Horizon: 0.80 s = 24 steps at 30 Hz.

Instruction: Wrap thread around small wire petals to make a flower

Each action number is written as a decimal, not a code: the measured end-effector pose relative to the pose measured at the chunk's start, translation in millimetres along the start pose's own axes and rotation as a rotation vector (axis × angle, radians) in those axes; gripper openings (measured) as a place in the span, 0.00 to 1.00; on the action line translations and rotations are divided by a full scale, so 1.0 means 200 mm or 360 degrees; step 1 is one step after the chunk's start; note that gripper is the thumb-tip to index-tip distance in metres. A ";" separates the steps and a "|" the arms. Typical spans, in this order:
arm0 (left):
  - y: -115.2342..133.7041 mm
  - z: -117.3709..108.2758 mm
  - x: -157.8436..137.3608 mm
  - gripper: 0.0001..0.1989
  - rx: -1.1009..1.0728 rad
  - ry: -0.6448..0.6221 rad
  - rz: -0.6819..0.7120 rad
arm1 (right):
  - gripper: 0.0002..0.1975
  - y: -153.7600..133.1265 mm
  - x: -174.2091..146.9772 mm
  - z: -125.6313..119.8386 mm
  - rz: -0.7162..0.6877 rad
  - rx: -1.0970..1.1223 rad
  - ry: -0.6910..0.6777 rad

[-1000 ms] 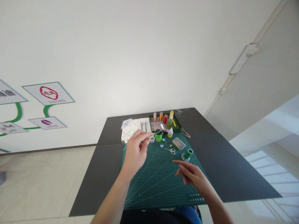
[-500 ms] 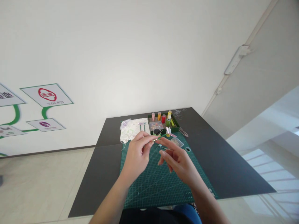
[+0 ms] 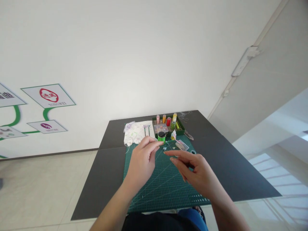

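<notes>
My left hand (image 3: 143,159) is raised over the green cutting mat (image 3: 163,189), thumb and fingers pinched together. A thin green stem-like piece (image 3: 166,142) shows faintly at its fingertips; most of it is hidden or too fine to make out. To its right, my right hand (image 3: 192,165) hovers above the mat, index finger stretched toward the left hand and thumb a little apart from it. I see nothing clearly between those fingers, though a fine thread could be too thin to show. Just beyond the fingertips stand a green cup (image 3: 161,136) and a small white bottle (image 3: 173,134).
A dark green tray (image 3: 181,132) at the back holds several thread spools and a bead box (image 3: 160,128). Left of it, a white board (image 3: 151,124) carries two green-stemmed pieces. A clear case (image 3: 182,145), a tape ring (image 3: 193,152) and scissors (image 3: 189,135) lie at the right.
My right hand has drawn slightly right and away from the left fingertips. The green stem and pinkish end seen between the hands are now barely visible. My left hand stays nearly in place, pinched.
</notes>
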State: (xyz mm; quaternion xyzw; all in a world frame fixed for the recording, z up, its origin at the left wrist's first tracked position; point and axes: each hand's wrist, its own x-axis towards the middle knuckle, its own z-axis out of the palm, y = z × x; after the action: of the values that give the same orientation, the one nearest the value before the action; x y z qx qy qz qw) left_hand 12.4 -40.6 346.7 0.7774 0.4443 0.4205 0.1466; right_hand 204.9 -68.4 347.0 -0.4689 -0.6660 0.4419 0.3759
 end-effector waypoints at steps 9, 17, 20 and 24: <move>0.01 -0.01 -0.03 0.18 0.0160 -0.0092 0.0112 | 0.25 -0.08 0.05 -0.23 0.0031 0.0142 -0.0454; 0.03 -0.03 -0.07 0.22 0.0192 -0.0224 0.0110 | 0.23 -0.12 0.14 -0.38 -0.0011 0.0046 -0.0686; 0.03 -0.03 -0.07 0.21 0.0188 -0.0233 0.0133 | 0.21 -0.14 0.18 -0.40 -0.0081 0.0004 -0.0703; 0.05 -0.02 -0.08 0.22 0.0180 -0.0241 0.0187 | 0.20 -0.14 0.25 -0.41 -0.0151 -0.0005 -0.0742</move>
State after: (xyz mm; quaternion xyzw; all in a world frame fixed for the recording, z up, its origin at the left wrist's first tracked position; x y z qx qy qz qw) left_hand 9.8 -59.6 346.8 0.8387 0.4087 0.3426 0.1106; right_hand 257.1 -7.2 404.7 -0.3228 -0.7568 0.5190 0.2316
